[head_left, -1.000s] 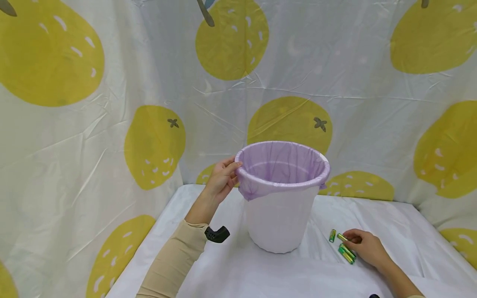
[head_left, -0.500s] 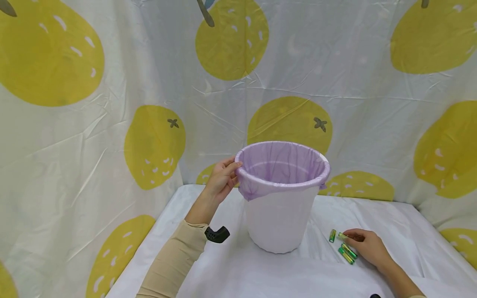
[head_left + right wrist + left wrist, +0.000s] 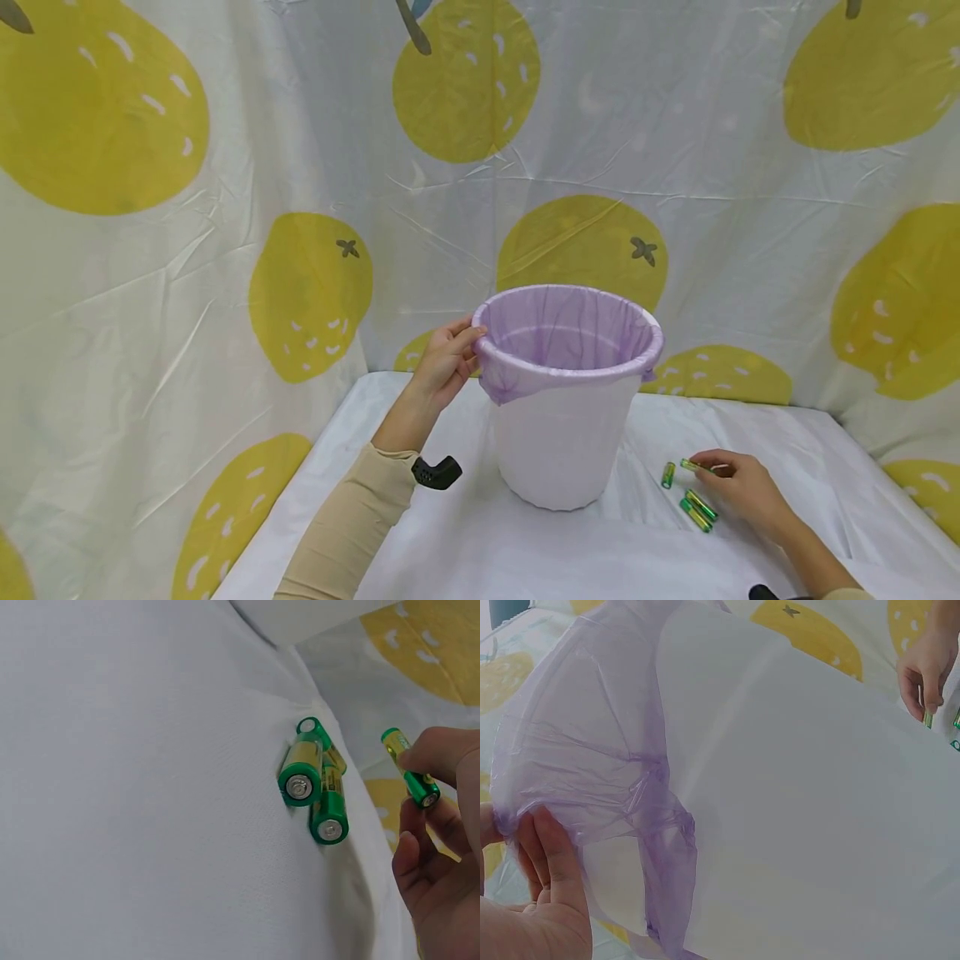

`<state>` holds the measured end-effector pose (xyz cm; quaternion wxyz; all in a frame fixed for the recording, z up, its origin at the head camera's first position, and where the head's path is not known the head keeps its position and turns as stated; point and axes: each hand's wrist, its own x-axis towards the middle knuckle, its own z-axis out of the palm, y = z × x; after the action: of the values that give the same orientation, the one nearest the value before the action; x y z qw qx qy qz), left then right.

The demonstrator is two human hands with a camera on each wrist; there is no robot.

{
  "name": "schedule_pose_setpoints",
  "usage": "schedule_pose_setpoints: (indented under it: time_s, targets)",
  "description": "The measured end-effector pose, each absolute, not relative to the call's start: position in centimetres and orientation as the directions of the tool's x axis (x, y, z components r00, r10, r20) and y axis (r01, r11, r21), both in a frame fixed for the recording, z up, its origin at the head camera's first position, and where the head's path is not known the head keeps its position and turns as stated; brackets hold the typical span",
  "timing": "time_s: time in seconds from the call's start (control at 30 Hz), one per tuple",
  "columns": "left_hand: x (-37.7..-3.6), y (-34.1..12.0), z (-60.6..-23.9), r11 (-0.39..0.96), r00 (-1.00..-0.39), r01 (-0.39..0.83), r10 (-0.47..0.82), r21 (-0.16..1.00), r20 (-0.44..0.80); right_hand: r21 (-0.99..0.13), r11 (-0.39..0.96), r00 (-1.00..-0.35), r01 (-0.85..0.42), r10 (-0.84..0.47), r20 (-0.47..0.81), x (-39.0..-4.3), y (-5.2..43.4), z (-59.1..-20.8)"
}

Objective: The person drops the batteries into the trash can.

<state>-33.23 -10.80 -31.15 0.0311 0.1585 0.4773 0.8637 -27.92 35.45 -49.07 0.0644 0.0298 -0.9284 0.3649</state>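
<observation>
1 battery (image 3: 415,783), pinched in our R hand's (image 3: 742,487) fingers, looks just lifted off the tabletop (image 3: 540,550), so we've 3 other batteries (image 3: 304,763) left lying nr the bin (image 3: 562,442); our L hand (image 3: 442,367) still grips its lined rim.

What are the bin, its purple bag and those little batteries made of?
Bin: probably hard plastic; smooth, even white walls. Bag: likely thin plastic film; see-through, crinkled. Batteries: apparently metal inside a shiny green-and-gold wrap; their ends look silvery.
</observation>
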Motion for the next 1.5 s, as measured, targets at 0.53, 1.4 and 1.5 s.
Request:
schedule_pose_setpoints:
  time_s: [0.53,1.4,1.5]
  targets:
    - [-33.2,-10.6,-31.1,-0.539,-0.954,0.103,0.184,0.836,0.236,-0.674,0.718,-0.979,-0.174,-0.054,0.196,-27.2,35.2,-45.2]
    - [-33.0,-10.6,-31.1,-0.538,-0.948,0.106,0.199,0.836,0.248,-0.637,0.716,-0.943,-0.285,-0.092,0.319,-27.1,35.3,-39.5]
    - [-33.1,-10.6,-31.2,-0.541,-0.947,0.108,0.199,0.834,0.251,-0.633,0.703,-0.929,-0.325,-0.112,0.353,-27.2,35.3,-38.8]
